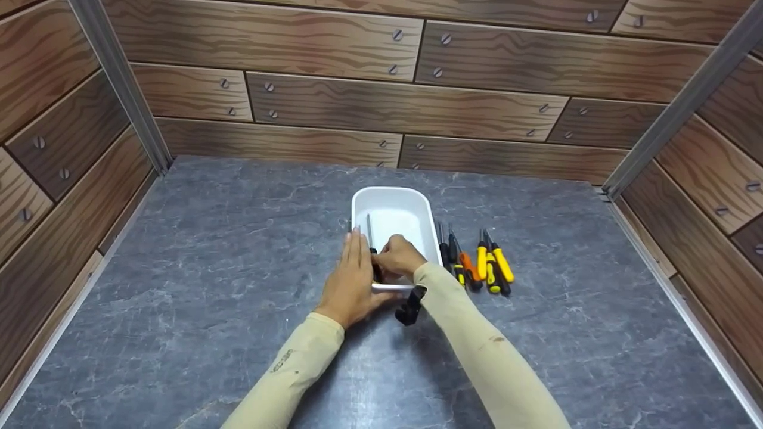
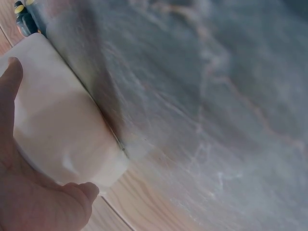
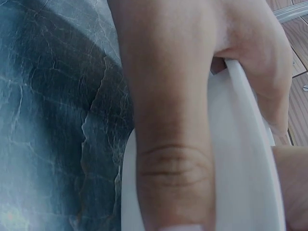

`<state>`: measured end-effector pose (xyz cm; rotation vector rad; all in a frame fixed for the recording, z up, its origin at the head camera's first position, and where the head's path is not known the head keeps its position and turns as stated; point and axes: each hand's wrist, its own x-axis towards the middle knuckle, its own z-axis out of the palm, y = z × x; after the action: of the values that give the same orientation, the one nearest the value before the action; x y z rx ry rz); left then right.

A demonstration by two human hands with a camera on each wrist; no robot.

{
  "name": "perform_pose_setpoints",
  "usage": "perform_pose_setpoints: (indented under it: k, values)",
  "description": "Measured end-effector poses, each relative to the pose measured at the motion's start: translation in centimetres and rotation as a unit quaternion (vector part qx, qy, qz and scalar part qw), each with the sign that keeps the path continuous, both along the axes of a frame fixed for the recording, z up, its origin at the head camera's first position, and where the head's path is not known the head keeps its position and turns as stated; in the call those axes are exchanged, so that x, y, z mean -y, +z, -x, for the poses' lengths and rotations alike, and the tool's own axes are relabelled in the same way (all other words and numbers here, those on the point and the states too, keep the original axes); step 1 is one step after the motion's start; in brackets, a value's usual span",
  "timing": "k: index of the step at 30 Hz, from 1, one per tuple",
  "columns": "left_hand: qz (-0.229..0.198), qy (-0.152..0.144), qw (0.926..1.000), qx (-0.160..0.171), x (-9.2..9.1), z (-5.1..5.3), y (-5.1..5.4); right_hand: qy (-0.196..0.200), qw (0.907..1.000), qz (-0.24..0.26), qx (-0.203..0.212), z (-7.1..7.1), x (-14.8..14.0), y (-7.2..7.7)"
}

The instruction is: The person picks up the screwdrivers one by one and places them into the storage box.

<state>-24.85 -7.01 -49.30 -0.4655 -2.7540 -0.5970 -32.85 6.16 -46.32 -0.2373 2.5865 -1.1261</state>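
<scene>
A long white plastic tray (image 1: 390, 193) lies on the grey marbled table. My left hand (image 1: 347, 290) presses along its left side with straight fingers; the thumb reaches across the near end. In the left wrist view that hand (image 2: 41, 204) lies against the tray's smooth outer wall (image 2: 57, 106). Inside the tray, at its left wall, my right hand (image 1: 402, 260) grips a screwdriver (image 1: 369, 229) by its black handle, its thin metal shaft aimed at the far end. The right wrist view shows the right thumb (image 3: 175, 159) large beside the tray wall (image 3: 240, 139); the screwdriver is hidden there.
Just right of the tray lie several screwdrivers, among them an orange-handled one (image 1: 469, 266) and black-handled ones (image 1: 443, 250). A second cluster with yellow handles (image 1: 502, 262) sits farther right. Wood-patterned walls (image 1: 322, 98) enclose the table (image 1: 238, 238).
</scene>
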Motion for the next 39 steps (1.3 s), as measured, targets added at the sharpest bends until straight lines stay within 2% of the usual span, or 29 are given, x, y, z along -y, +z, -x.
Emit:
perform_pose_setpoints:
  k: [3,18,23,26,30,32,35,39]
  values:
    - [0.004,0.000,1.0000,-0.002,0.0,0.0,0.0,0.000,0.9999,0.006,0.011,0.0,0.0,0.1]
    - [-0.006,0.001,1.0000,0.006,0.0,0.0,0.1,0.001,1.0000,0.009,0.002,-0.4,-0.1,0.2]
    - [-0.007,0.000,0.9999,0.011,0.0,0.1,0.1,0.001,0.9997,0.019,0.013,-0.4,-0.2,0.3]
    - [-0.009,-0.001,0.9999,0.014,-0.1,0.1,0.1,-0.007,0.9988,0.040,0.027,-0.5,-0.5,0.7]
    - [-0.012,0.000,0.9997,0.019,-0.1,0.2,0.1,-0.020,0.9949,0.093,0.034,-0.5,-0.8,1.2]
    - [-0.012,0.002,0.9997,0.023,-0.1,0.3,0.1,-0.024,0.9925,0.118,0.021,-0.5,-1.0,1.5]
    - [-0.011,0.004,0.9996,0.024,0.0,0.3,0.0,-0.026,0.9886,0.147,-0.024,-0.2,-1.3,1.9]
    - [-0.011,0.002,0.9997,0.020,0.0,0.2,-0.1,-0.028,0.9745,0.203,-0.092,0.1,-2.4,2.7]
